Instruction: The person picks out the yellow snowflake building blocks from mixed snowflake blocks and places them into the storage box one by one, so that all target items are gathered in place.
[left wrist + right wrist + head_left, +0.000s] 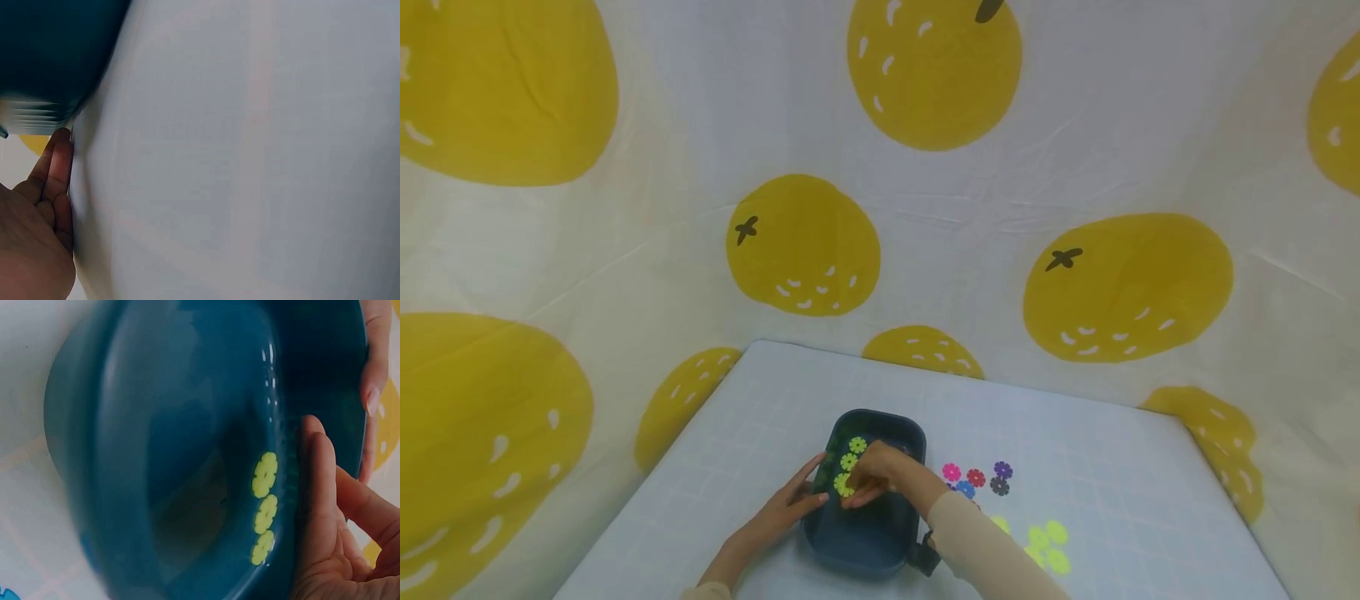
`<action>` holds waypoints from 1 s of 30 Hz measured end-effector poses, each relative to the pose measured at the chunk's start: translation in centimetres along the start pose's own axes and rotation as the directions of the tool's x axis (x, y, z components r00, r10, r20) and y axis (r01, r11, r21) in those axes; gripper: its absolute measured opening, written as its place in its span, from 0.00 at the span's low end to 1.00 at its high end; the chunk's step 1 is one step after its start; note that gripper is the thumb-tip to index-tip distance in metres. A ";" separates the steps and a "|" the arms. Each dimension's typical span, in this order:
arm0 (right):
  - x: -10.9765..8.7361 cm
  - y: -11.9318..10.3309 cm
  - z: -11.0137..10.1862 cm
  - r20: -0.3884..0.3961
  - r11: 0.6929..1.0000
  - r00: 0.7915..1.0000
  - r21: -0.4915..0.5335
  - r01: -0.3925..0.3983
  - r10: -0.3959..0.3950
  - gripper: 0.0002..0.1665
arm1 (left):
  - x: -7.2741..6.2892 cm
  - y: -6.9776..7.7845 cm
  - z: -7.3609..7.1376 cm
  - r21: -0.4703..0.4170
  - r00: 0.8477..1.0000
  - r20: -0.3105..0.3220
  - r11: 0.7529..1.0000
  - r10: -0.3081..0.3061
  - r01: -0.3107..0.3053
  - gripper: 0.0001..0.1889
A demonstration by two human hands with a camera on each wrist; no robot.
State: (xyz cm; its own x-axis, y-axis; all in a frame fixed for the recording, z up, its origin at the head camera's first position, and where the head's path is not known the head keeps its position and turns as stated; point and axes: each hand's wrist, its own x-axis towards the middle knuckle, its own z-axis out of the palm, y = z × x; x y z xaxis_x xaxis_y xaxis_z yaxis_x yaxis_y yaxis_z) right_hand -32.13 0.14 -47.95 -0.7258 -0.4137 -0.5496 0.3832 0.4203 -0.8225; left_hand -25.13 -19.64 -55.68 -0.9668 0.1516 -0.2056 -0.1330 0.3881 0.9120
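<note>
A dark teal basin point(861, 546) stands on the white-covered table. Against its left side rests my left hand point(778, 510), fingers nearly straight; the left wrist view shows fingers point(59, 164) beside the basin's lower wall. My right hand point(880, 473) reaches down into the basin, its fingers point(322, 481) extended near the left inner wall. Yellow-green flower-shaped discs point(857, 444) lie in a row along that side, next to the right fingertips. Three discs point(265, 514) show in the right wrist view; I see none between the fingers, though the thumb tip is hidden.
Right of the basin lie pink, red, blue, purple and dark flower discs point(976, 477). Nearer and farther right are several yellow-green discs point(1057, 560), partly behind the right sleeve point(981, 542). A white curtain with yellow fruit prints point(805, 246) surrounds the table point(1120, 450).
</note>
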 end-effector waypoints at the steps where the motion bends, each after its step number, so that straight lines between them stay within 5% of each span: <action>1: 0.1 0.0 0.1 -0.003 1.000 1.000 -0.001 -0.002 0.002 0.03 | 0.0 0.0 0.0 -0.001 1.000 0.003 1.000 0.003 -0.003 0.37; 9: 0.9 0.3 0.7 -0.060 0.992 0.998 -0.122 -0.026 0.019 0.02 | 0.1 -0.2 -0.2 -0.005 1.000 0.018 1.000 0.021 -0.020 0.37; 21: 1.5 0.9 1.1 -0.026 0.992 0.999 -0.120 -0.038 0.035 0.02 | 0.2 -0.4 -0.2 -0.042 0.995 0.057 0.996 0.077 -0.074 0.36; 30: 1.3 0.3 0.8 -0.041 0.983 0.995 -0.159 -0.097 0.091 0.05 | -0.1 -0.1 -0.2 -0.033 0.998 0.044 0.998 0.049 -0.048 0.36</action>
State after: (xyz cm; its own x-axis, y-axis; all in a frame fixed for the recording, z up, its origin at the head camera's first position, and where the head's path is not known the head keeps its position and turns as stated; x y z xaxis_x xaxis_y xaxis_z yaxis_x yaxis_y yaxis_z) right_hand -32.50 -0.93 -49.07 -0.7106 -0.3401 -0.6160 0.3560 0.5813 -0.7316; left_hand -25.12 -19.89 -55.63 -0.9616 0.2105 -0.1759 -0.0940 0.3498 0.9321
